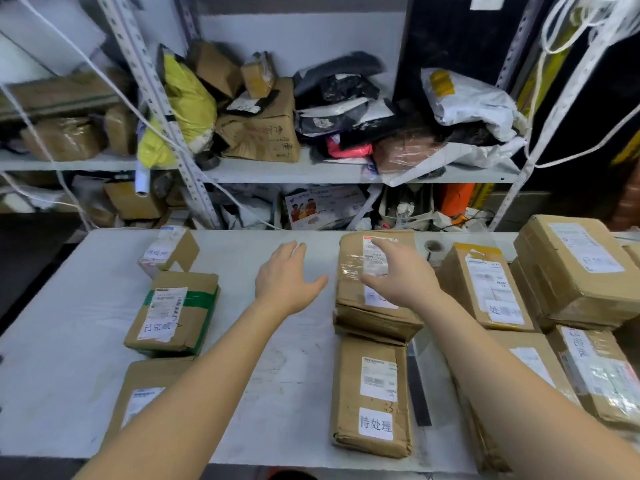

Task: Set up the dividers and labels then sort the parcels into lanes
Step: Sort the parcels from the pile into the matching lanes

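My right hand [401, 278] covers much of the label [372, 252] on the top parcel [349, 271]; contact cannot be judged. My left forearm [207, 386] hides part of the near-left parcel [152, 375]. The far-right parcel [634, 252] is cut by the edge. Fine label print is unreadable; shelf goods [259, 133] are blurred.
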The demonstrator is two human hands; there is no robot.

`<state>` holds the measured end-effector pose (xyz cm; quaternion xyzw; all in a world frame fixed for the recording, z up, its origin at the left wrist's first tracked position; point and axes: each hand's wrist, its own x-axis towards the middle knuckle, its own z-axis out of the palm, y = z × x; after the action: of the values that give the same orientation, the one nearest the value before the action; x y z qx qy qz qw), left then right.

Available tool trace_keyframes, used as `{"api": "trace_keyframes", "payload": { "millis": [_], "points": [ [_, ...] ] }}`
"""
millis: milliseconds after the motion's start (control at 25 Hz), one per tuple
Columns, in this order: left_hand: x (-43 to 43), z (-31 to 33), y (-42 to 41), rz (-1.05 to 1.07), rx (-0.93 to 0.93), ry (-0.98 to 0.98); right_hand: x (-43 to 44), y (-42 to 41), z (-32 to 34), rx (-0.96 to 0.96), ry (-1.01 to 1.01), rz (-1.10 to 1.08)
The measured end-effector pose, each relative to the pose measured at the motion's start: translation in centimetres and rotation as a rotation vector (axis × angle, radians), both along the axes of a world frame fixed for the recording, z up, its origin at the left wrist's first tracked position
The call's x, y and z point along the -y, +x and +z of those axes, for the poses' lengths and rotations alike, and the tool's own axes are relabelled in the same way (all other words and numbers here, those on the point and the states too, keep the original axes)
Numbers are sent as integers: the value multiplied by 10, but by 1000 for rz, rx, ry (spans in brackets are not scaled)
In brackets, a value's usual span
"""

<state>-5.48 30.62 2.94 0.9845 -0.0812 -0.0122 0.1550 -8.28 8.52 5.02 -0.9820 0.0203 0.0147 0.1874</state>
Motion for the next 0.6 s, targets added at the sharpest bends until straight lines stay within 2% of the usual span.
{"api": "trace_keyframes", "payload": {
  "millis": [120, 360, 600],
  "points": [
    [-44, 10, -4, 28, 45, 121, -40, 18, 5, 10, -35, 128],
    [-141, 10, 1, 195, 58, 165, -132, 57, 3, 6, -90, 308],
    [-249, -12, 37, 249, -46, 185, -235, 107, -14, -57, -101, 356]
  ]
}}
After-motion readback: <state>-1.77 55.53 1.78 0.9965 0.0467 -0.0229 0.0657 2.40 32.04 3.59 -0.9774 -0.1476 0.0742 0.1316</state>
